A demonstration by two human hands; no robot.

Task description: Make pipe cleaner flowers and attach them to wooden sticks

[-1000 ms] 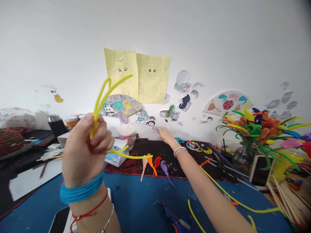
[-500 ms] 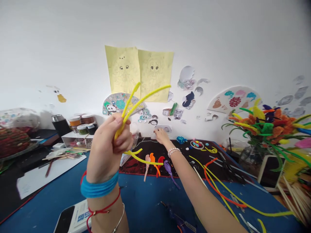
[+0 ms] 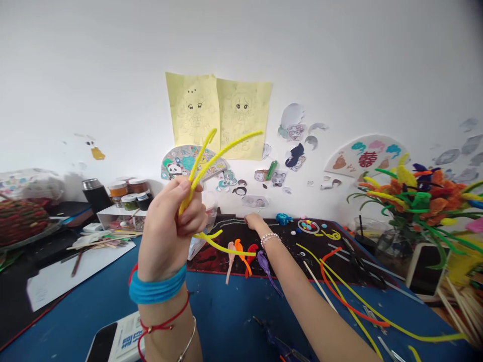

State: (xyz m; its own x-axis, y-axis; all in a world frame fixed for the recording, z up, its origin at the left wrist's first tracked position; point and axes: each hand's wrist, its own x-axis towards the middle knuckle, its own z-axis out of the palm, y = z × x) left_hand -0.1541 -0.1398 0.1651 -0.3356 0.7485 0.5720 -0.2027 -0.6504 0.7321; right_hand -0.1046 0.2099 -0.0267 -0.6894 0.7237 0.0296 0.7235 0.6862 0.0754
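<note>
My left hand (image 3: 169,229) is raised in front of me, closed around a bunch of yellow pipe cleaners (image 3: 211,161) whose ends fan up to the right and curl out below the fist. My right hand (image 3: 256,221) reaches far across the table and rests palm down on the black mat (image 3: 339,241) near the wall; whether it holds anything I cannot tell. Small coloured petal shapes (image 3: 245,254) lie on the mat just below that arm.
Loose yellow and orange pipe cleaners (image 3: 339,296) sprawl over the blue table at right. A vase of pipe-cleaner flowers (image 3: 411,201) stands far right. Small jars (image 3: 128,193), a black cup (image 3: 94,193) and white paper (image 3: 75,266) sit at left; a phone (image 3: 101,344) lies near me.
My left hand swung right with the yellow bunch, then held still. My right hand came down from the sticker on the wall onto the mat. The view shifted slightly.
</note>
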